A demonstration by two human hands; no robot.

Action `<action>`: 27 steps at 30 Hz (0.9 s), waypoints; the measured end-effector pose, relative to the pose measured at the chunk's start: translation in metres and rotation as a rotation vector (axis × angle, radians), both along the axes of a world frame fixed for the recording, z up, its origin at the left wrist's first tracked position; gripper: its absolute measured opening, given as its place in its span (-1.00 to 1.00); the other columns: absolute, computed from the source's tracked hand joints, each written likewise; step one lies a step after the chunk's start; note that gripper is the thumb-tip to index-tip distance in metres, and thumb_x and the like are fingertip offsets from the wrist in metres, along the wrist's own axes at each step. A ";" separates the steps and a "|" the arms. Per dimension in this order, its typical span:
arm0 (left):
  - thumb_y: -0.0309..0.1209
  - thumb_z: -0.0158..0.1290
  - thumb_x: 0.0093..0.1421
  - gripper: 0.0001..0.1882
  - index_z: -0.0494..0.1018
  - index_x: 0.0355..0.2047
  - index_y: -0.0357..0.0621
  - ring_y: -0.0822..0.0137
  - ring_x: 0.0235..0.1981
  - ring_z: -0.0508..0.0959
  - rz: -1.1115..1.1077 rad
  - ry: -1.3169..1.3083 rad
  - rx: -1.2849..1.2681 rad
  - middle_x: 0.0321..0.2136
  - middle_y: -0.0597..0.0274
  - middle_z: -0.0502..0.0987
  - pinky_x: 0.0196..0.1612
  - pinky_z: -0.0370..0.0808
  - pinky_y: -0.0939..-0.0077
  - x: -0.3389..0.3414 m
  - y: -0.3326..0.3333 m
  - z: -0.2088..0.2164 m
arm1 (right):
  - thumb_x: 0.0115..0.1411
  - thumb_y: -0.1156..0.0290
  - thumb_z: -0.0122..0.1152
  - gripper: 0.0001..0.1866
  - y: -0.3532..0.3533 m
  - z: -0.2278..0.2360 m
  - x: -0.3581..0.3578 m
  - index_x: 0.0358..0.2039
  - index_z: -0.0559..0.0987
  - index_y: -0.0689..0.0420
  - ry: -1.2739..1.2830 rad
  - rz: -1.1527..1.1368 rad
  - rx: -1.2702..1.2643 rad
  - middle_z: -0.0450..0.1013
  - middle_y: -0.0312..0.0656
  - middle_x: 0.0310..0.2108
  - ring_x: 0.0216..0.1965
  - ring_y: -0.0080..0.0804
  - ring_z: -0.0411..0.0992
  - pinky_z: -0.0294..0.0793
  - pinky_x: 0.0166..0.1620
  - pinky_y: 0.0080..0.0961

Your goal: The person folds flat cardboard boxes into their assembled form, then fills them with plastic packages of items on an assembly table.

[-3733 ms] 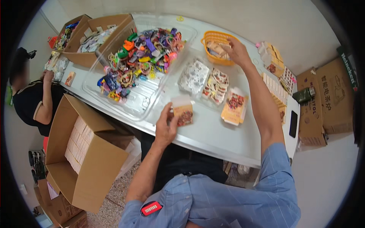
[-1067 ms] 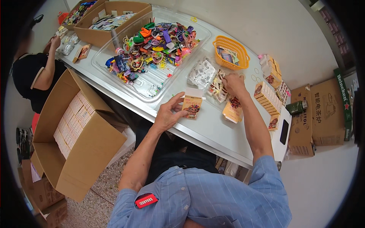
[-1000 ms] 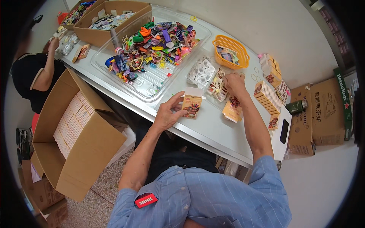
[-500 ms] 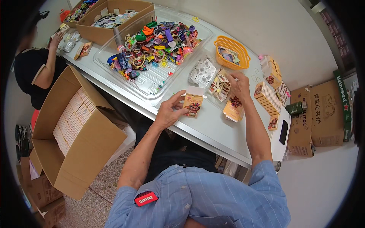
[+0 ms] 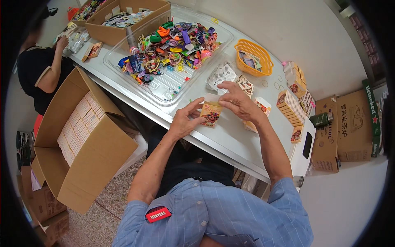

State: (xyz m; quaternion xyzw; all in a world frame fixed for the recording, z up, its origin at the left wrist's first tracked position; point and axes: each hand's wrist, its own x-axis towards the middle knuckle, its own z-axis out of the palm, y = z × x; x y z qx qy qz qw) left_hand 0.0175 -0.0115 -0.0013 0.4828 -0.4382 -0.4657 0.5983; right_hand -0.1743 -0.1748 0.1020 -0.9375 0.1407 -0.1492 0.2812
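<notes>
My left hand (image 5: 187,120) grips a small orange printed box (image 5: 211,115) by its left side, thumb across the front. The box stands upright above the table's near edge, its pale top flap raised. My right hand (image 5: 242,103) is at the upper right of the box, thumb and fingers curled close to the flap; anything pinched between them is too small to make out. Beneath the right wrist lie more orange printed boxes (image 5: 262,108), partly covered. Just beyond the right hand are printed character cards (image 5: 245,87) and a clear bag with white, dark-patterned pieces (image 5: 222,75).
A clear bin (image 5: 164,92) holds colourful trinkets; beyond it stands a carton of cards (image 5: 98,35). An orange basket (image 5: 269,66), rubber bands, a row of small boxes (image 5: 290,107) and a phone (image 5: 307,143) lie rightward. A large carton (image 5: 96,173) stands left; a co-worker (image 5: 39,78) is far left.
My right hand has moved left from the cards and orange boxes to the top of the held box. The left hand keeps its hold. The co-worker's raised hand has lowered.
</notes>
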 end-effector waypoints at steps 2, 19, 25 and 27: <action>-0.63 0.25 0.09 -0.20 0.27 0.36 -0.10 0.38 -0.17 0.66 -0.004 -0.036 0.003 0.05 0.05 0.60 -0.02 0.58 0.48 0.001 0.001 0.000 | 0.31 0.31 0.25 -0.80 0.004 0.000 0.005 -0.20 0.67 0.18 0.147 0.031 -0.026 0.36 -0.10 0.24 0.39 -0.09 0.12 0.11 0.40 -0.19; -0.64 0.25 0.10 -0.19 0.25 0.37 -0.08 0.44 -0.19 0.62 0.005 -0.089 0.075 0.05 0.11 0.60 -0.03 0.58 0.50 0.005 0.002 0.007 | 0.06 0.50 0.27 -0.76 -0.070 0.018 0.202 -0.22 0.71 0.05 0.313 0.027 -0.416 0.63 -0.07 -0.28 -0.20 -0.05 0.60 0.56 -0.15 -0.18; -0.62 0.25 0.11 -0.20 0.25 0.38 -0.05 0.41 -0.16 0.63 -0.013 -0.095 0.049 0.06 0.08 0.59 -0.02 0.58 0.49 0.006 0.003 0.008 | 0.02 0.50 0.25 -0.85 -0.083 -0.021 0.255 -0.36 0.69 0.06 0.690 0.276 -0.558 0.63 -0.07 -0.31 -0.22 -0.03 0.62 0.60 -0.19 -0.09; -0.61 0.25 0.12 -0.20 0.26 0.38 -0.04 0.39 -0.16 0.63 -0.014 -0.112 0.052 0.05 0.06 0.59 -0.02 0.57 0.49 0.006 0.003 0.010 | -0.08 0.46 0.32 -0.84 -0.090 -0.029 0.256 -0.40 0.68 0.07 0.632 0.250 -0.617 0.59 -0.10 -0.43 -0.32 -0.07 0.59 0.55 -0.30 -0.12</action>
